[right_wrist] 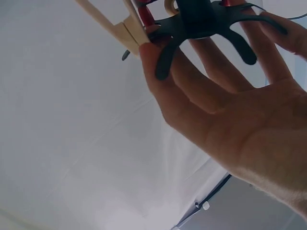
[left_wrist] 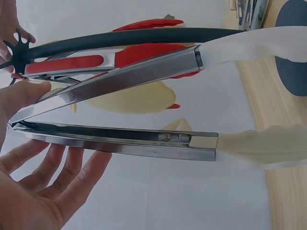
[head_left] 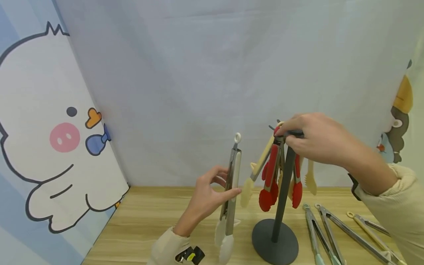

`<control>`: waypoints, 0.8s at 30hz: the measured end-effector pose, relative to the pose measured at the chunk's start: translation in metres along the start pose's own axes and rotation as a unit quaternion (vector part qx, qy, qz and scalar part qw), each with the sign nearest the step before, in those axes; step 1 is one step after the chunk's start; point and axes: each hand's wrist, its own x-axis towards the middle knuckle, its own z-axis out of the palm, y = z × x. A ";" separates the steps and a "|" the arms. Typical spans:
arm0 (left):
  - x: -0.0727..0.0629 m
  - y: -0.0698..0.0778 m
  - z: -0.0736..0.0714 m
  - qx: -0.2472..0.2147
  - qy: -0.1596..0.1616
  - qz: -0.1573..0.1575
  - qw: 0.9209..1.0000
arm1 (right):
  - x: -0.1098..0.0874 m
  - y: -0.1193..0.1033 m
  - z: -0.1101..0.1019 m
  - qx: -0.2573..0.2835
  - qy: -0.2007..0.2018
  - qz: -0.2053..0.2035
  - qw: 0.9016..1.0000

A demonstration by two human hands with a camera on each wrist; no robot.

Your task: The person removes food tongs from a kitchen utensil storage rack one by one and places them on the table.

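Note:
My left hand (head_left: 205, 197) holds metal tongs with white scalloped tips (head_left: 234, 173) upright, thumb on one side and fingers on the other. Their two arms stand apart in the left wrist view, tips (left_wrist: 259, 143) to the right. A dark utensil stand (head_left: 284, 191) rises beside them, with red-tipped tongs (head_left: 266, 198) and cream-tipped tongs (head_left: 247, 187) hanging from its top. My right hand (head_left: 318, 140) grips the stand's top, partly hiding it. From below, the right wrist view shows its curved hooks (right_wrist: 199, 26) against the right hand's fingers.
The stand's round base (head_left: 258, 235) rests on the wood-grain table (head_left: 149, 213). At the right lie green-tipped tongs (head_left: 313, 233), plain metal tongs (head_left: 347, 230) and cream-handled tongs (head_left: 369, 228). A pale cloth (head_left: 185, 92) hangs behind, with a cartoon-printed panel (head_left: 39, 110) at the left.

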 end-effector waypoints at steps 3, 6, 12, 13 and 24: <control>0.000 -0.001 0.000 0.003 -0.001 -0.010 1.000 | -0.002 0.004 0.000 -0.002 0.007 -0.004 1.000; -0.002 0.002 -0.001 0.010 -0.002 -0.032 0.999 | -0.004 0.006 0.002 0.000 0.020 -0.013 1.000; -0.005 -0.008 -0.002 0.017 0.005 -0.043 0.999 | -0.007 0.009 0.008 -0.002 0.058 -0.037 0.998; -0.005 -0.012 -0.002 0.018 0.006 -0.040 0.999 | -0.007 0.009 0.008 -0.002 0.063 -0.041 0.997; -0.008 -0.026 0.003 0.036 0.028 -0.064 0.997 | -0.009 0.009 0.015 0.014 0.104 -0.068 0.992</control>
